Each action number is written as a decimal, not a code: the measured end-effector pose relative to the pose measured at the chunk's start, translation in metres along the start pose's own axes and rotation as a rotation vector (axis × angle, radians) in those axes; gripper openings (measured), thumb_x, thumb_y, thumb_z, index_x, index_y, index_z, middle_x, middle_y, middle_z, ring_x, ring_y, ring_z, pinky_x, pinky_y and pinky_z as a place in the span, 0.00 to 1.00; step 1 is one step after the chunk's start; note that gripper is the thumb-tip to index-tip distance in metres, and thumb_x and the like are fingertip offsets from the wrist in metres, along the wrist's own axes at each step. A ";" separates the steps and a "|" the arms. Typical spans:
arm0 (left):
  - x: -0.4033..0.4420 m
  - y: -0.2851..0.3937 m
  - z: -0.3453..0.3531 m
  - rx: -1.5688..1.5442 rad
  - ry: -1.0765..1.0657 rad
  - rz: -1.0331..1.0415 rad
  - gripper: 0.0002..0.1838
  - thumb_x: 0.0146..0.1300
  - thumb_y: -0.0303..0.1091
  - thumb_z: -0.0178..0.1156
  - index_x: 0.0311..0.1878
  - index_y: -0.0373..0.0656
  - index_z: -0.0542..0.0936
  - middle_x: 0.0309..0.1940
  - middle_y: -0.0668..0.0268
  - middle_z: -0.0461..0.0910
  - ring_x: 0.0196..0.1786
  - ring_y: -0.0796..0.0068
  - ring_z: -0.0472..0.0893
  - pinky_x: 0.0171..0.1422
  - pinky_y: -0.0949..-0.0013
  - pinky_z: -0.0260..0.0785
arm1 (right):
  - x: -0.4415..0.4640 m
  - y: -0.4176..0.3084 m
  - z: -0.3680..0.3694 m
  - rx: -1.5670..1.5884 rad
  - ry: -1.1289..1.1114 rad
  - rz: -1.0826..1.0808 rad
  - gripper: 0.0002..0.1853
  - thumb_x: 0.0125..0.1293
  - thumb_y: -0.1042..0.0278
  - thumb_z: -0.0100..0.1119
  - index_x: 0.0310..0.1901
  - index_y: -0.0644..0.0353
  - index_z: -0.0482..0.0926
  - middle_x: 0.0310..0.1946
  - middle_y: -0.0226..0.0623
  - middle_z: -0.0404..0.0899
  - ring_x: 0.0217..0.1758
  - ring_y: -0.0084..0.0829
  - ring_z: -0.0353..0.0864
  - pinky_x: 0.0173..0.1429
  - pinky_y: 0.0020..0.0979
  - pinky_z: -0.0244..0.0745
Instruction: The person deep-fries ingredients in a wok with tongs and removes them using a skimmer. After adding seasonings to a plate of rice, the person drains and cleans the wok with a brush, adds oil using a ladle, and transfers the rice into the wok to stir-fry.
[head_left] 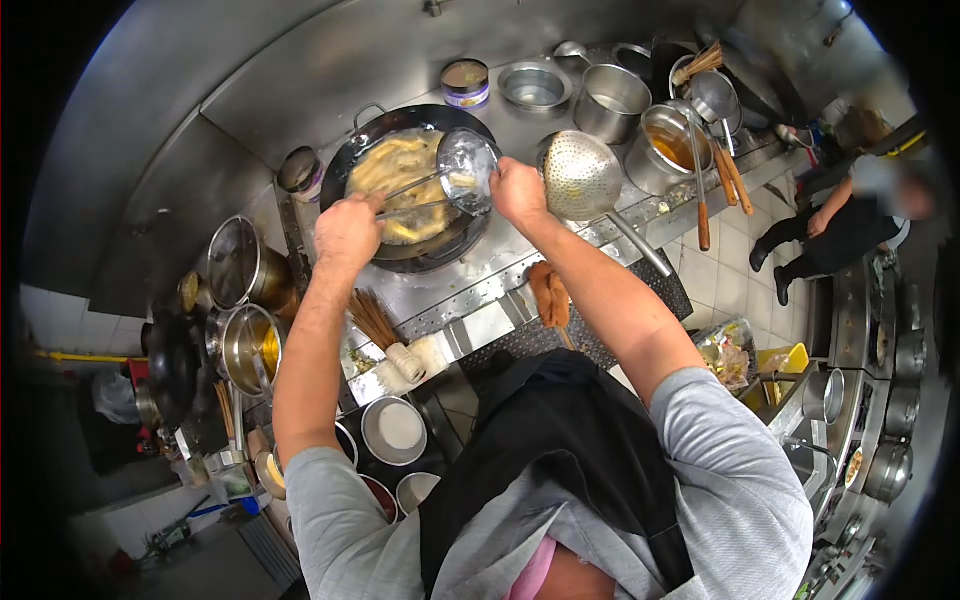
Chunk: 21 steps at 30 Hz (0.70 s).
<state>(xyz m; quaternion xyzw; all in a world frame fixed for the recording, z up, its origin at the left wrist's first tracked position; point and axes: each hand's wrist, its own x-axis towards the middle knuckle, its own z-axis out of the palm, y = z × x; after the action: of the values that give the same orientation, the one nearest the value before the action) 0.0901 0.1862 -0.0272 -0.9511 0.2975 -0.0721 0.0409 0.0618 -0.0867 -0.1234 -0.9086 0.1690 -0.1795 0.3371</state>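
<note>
My left hand (348, 232) is closed around a pair of thin metal tongs (412, 187), whose two arms reach over a black wok (345, 160) toward the bowl. Closed on the rim of a shiny, shallow bowl (468, 165) is my right hand (520, 190); the bowl is tilted above the wok's right side. Long pale-yellow pieces of food (395, 155) lie in bubbling oil in the wok. What the tong tips touch, if anything, I cannot make out. A perforated strainer ladle (580, 175) rests just right of my right hand.
Metal pots (612, 100), a metal basin (535, 88) and an open can (465, 82) stand behind. A bamboo brush (375, 320) lies at the front edge. At left are lidded pots (235, 262). A person (840, 215) in a black apron stands at the far right.
</note>
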 end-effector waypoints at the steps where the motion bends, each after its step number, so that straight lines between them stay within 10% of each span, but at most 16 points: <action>1: 0.000 -0.002 -0.003 0.007 -0.011 -0.006 0.23 0.58 0.39 0.69 0.58 0.53 0.81 0.45 0.61 0.83 0.46 0.59 0.85 0.47 0.57 0.79 | 0.003 0.003 0.004 -0.018 0.012 0.004 0.09 0.64 0.65 0.58 0.35 0.62 0.81 0.34 0.57 0.83 0.41 0.59 0.83 0.50 0.53 0.78; 11: -0.061 -0.008 -0.015 -0.136 0.282 -0.354 0.24 0.62 0.41 0.68 0.62 0.52 0.80 0.43 0.57 0.83 0.46 0.50 0.83 0.48 0.54 0.74 | -0.032 0.083 -0.060 0.380 0.113 0.257 0.11 0.66 0.67 0.57 0.32 0.67 0.79 0.24 0.54 0.82 0.25 0.47 0.86 0.37 0.42 0.82; 16: -0.087 0.098 0.003 -0.867 0.359 -0.409 0.33 0.67 0.41 0.67 0.69 0.31 0.71 0.63 0.49 0.77 0.62 0.60 0.78 0.70 0.63 0.64 | -0.147 0.184 -0.158 0.903 0.298 0.416 0.10 0.71 0.68 0.58 0.34 0.65 0.77 0.24 0.35 0.80 0.17 0.26 0.81 0.22 0.30 0.75; 18: -0.092 0.167 0.013 -1.196 0.253 -0.552 0.34 0.68 0.41 0.66 0.72 0.36 0.69 0.37 0.62 0.81 0.27 0.78 0.73 0.27 0.73 0.66 | -0.219 0.227 -0.228 0.800 0.363 0.538 0.09 0.71 0.68 0.58 0.36 0.66 0.77 0.26 0.34 0.81 0.18 0.25 0.80 0.22 0.29 0.75; 19: -0.094 0.210 0.020 -1.368 0.307 -0.557 0.34 0.68 0.40 0.66 0.74 0.40 0.67 0.27 0.71 0.71 0.20 0.86 0.60 0.19 0.76 0.48 | -0.256 0.254 -0.254 0.856 0.435 0.561 0.08 0.71 0.68 0.58 0.37 0.65 0.77 0.26 0.33 0.81 0.18 0.25 0.80 0.22 0.29 0.75; 21: -0.094 0.273 0.023 -1.517 0.200 -0.512 0.34 0.69 0.38 0.65 0.75 0.41 0.66 0.27 0.72 0.71 0.21 0.85 0.63 0.20 0.76 0.52 | -0.345 0.292 -0.321 0.838 0.679 0.643 0.08 0.70 0.67 0.60 0.38 0.64 0.78 0.27 0.33 0.81 0.20 0.24 0.81 0.22 0.28 0.75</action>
<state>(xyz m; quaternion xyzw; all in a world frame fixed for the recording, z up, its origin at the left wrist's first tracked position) -0.1351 0.0169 -0.0933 -0.7476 0.0403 0.0577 -0.6604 -0.4364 -0.3249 -0.1659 -0.4954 0.4465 -0.3986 0.6295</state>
